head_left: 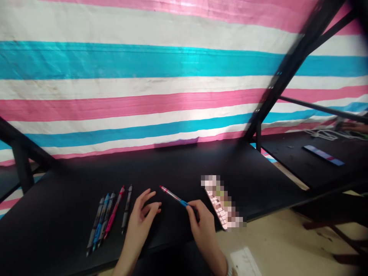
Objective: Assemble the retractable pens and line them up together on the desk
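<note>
In the head view my right hand [202,220] pinches a pen [174,196] by its blue grip, and the pen's red end points away to the upper left. My left hand [145,216] hovers beside it with fingers apart and nothing between them. Just left of that hand lies a single dark grey pen [127,209]. Further left a pink pen [115,211], a blue pen [101,222] and some grey pens [94,227] lie side by side in a slanted row on the black table [178,165].
A patterned pink case [220,207], partly blurred out, lies right of my right hand near the table's front edge. A striped sheet [129,61] hangs behind. Black metal bars [283,76] slope up at the sides. On the neighbouring table lie a purple-blue box [323,155] and white cables [324,133].
</note>
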`<state>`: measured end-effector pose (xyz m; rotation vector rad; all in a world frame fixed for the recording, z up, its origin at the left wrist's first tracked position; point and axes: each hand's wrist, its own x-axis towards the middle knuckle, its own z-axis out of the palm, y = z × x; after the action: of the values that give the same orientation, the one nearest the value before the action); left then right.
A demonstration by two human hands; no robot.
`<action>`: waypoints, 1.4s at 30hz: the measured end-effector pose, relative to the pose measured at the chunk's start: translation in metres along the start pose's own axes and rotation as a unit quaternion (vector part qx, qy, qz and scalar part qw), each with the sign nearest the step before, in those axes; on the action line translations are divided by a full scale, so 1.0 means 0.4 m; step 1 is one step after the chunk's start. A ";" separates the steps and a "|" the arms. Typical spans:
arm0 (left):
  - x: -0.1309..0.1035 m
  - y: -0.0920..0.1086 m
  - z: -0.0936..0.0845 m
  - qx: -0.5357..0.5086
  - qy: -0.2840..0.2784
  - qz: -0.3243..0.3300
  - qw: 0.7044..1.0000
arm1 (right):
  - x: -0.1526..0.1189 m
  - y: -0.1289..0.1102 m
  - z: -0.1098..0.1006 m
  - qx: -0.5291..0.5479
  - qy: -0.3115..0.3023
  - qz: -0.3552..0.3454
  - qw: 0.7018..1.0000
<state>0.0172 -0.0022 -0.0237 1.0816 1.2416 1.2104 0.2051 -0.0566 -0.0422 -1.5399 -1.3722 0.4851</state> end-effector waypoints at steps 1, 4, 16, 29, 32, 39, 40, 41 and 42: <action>-0.004 0.005 0.004 -0.035 -0.003 -0.025 0.999 | 0.002 -0.003 -0.011 0.011 -0.011 0.014 1.000; -0.018 0.024 0.017 -0.109 -0.018 -0.084 0.990 | 0.000 -0.013 -0.037 0.051 -0.063 0.025 0.996; -0.032 0.012 0.028 -0.118 0.005 -0.100 0.988 | 0.023 -0.009 -0.051 0.176 -0.152 0.142 0.962; -0.034 0.004 0.029 -0.112 0.051 -0.114 0.986 | 0.040 -0.014 -0.057 0.224 -0.173 0.178 0.943; -0.036 0.011 0.043 -0.127 0.086 -0.110 0.982 | 0.044 -0.018 -0.050 0.225 -0.153 0.171 0.947; -0.037 0.025 0.037 -0.184 0.160 -0.116 0.963 | 0.051 -0.043 -0.025 0.183 -0.061 -0.024 0.981; -0.038 0.025 0.031 -0.194 0.166 -0.117 0.960 | 0.052 -0.047 -0.021 0.180 -0.056 -0.060 0.980; -0.039 0.024 0.024 -0.204 0.171 -0.116 0.957 | 0.053 -0.050 -0.017 0.178 -0.060 -0.088 0.978; -0.041 0.024 0.018 -0.211 0.177 -0.112 0.955 | 0.055 -0.052 -0.013 0.177 -0.069 -0.101 0.977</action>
<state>0.0244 -0.0174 -0.0125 0.4089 1.2520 1.4471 0.2045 -0.0412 -0.0156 -1.0840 -1.4396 0.6778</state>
